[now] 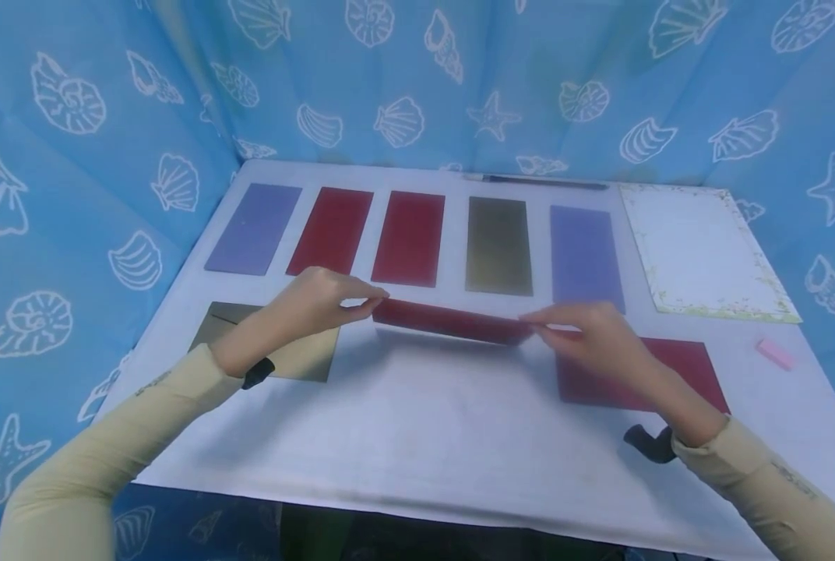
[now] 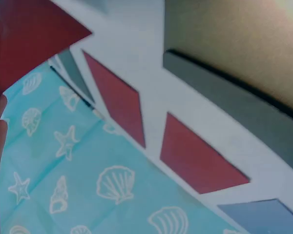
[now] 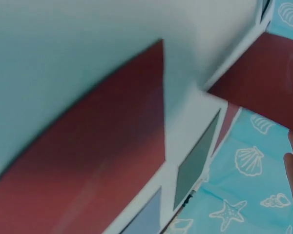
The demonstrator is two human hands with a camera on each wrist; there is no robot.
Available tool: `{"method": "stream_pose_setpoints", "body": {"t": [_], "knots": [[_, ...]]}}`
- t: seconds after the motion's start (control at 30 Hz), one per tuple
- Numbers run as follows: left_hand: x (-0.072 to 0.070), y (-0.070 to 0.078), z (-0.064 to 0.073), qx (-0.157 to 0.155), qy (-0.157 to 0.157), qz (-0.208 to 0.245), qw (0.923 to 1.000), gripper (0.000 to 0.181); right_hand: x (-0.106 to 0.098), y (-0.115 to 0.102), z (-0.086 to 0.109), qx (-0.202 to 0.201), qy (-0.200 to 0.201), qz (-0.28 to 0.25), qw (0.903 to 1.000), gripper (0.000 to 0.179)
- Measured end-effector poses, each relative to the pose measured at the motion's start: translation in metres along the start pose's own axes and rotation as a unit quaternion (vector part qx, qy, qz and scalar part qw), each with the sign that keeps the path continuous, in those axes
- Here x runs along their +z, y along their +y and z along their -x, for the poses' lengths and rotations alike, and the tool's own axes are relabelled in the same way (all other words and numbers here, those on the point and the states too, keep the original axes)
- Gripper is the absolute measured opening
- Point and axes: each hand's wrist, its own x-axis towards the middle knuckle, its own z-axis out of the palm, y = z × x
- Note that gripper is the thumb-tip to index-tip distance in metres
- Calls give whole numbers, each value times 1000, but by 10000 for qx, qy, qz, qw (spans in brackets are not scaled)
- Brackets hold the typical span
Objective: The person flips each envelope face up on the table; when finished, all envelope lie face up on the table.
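Note:
Between my two hands a thin red card [image 1: 452,322] is held up over the front of the white table, tilted so it shows as a narrow strip in the head view. My left hand [image 1: 312,308] pinches its left end between thumb and fingers. At the opposite end, my right hand [image 1: 593,339] pinches the corner. Beneath the left wrist lies a gold card [image 1: 305,354] with a dark line across it. Another red card [image 1: 691,370] lies under the right hand and forearm, partly hidden. In the left wrist view the held card [image 2: 34,39] shows its broad face.
Along the back lie a purple card [image 1: 252,230], two red cards [image 1: 329,231], an olive-gold card [image 1: 498,245] and another purple card [image 1: 586,253]. A pen-like stick [image 1: 544,182] lies behind them. At right are a floral-bordered white sheet [image 1: 712,249] and a pink block [image 1: 775,354].

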Motion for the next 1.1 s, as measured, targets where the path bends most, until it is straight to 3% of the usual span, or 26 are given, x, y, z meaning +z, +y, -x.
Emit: {"method": "stream_pose_setpoints", "body": {"t": [0.13,0.23,0.43,0.6,0.87,1.1], "knots": [[-5,1,-3,-256,-69,289,9992,26,-5,-2,-3,5,-12,-77,10000,28],[-4,-1,-4,-410,-195,460,9979,24,-6,-2,-4,256,-163,-130,9995,27],[10,-6,-2,-820,-477,687,9931,31,-4,3,-12,1000,-493,-273,9934,24],[21,-8,-1,-1180,-534,580,9899,41,-1,9,-18,1258,-594,-341,9897,24],[33,-11,-2,-1319,-603,258,9891,40,11,16,-23,1195,-557,-212,9910,33],[39,-18,-6,-1615,-1058,227,9809,41,21,22,-22,989,-657,-43,9929,42]]}}
